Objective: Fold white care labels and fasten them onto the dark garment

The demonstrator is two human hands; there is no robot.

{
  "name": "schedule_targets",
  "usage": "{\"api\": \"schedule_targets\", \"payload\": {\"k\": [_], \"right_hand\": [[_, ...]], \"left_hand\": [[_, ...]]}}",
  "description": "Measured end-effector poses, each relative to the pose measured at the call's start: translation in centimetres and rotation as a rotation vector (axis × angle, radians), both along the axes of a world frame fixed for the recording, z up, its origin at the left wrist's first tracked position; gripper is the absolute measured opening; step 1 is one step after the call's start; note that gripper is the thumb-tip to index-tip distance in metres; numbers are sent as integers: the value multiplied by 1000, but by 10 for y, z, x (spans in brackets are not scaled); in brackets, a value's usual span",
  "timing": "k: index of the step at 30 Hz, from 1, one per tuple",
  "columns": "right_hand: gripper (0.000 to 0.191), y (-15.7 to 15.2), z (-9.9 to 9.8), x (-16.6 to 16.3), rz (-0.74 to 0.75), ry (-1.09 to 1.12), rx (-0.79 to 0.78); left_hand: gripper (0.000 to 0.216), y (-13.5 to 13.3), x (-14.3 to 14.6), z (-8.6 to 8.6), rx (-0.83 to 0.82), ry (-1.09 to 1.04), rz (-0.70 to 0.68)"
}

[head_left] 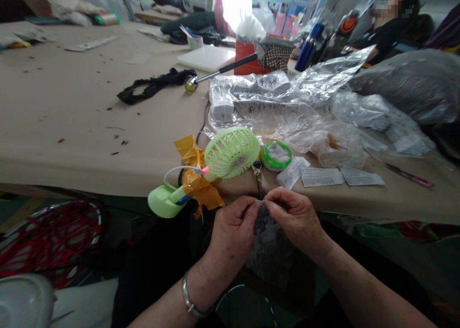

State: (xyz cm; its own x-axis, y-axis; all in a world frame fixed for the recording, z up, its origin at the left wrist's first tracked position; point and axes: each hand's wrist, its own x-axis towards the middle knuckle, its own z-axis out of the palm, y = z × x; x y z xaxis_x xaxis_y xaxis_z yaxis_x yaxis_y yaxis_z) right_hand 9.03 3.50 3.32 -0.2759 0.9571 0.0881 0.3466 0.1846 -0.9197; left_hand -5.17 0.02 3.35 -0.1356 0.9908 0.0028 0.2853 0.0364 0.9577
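Note:
My left hand (233, 230) and my right hand (295, 219) meet at the table's front edge, each with thumb and forefinger pinched. Between the fingertips shows the edge of a small white piece (261, 202), too small and covered to name. Under the hands hangs a mass of pale, thin pieces (271, 251), partly in shadow. Just beyond the fingertips, a dark metal rod with a fitting (258, 172) stands at the table edge. Printed white labels (321, 176) lie past my right hand, beside a green round tub (276, 155) with white stuff in it.
A green fan (232, 153) is fixed with brown tape (204, 189) at the table edge, left of the rod. Clear plastic bags (287, 122) spread behind. Tweezers (409, 175) lie at right. A black cloth strip (154, 86) lies further back. A person (391, 31) sits at upper right.

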Motion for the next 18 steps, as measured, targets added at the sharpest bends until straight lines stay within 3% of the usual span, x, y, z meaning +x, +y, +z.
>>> {"api": "schedule_targets", "payload": {"k": [13, 18], "right_hand": [[12, 1, -3, -2, -40, 22, 34], [7, -8, 3, 9, 30, -41, 120]], "left_hand": [[16, 5, 1, -2, 40, -5, 36], [17, -2, 0, -2, 10, -16, -10]]}}
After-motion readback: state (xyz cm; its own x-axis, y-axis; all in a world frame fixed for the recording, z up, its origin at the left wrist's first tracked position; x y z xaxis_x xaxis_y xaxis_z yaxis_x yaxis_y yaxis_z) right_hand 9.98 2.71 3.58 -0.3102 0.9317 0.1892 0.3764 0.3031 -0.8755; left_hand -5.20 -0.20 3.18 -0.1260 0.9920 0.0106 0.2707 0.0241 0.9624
